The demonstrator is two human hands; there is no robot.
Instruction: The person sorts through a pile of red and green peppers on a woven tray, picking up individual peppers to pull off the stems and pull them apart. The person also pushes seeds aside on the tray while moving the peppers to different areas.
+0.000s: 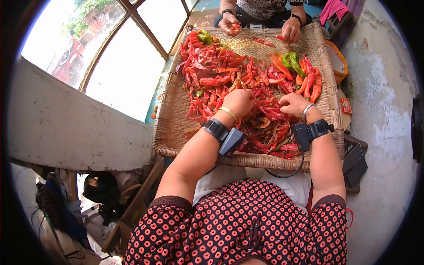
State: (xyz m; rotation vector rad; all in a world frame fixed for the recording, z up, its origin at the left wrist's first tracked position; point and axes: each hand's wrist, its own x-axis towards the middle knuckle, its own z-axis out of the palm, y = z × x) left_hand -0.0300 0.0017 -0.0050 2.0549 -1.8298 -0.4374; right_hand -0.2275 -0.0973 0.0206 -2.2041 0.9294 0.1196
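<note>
Woven tray point(170, 128), chillies point(216, 81) at all angles

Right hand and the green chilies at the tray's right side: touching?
Apart. Head view: the right hand rests among red chilies near the tray's front; the green chilies lie farther back, with red ones showing between.

Fingertips of the left hand point(238, 102) and right hand point(293, 104) sink out of sight among the chili peppers point(212, 81) (grip unreadable); the top edge crops the other person point(260, 8) above the forearms.
</note>
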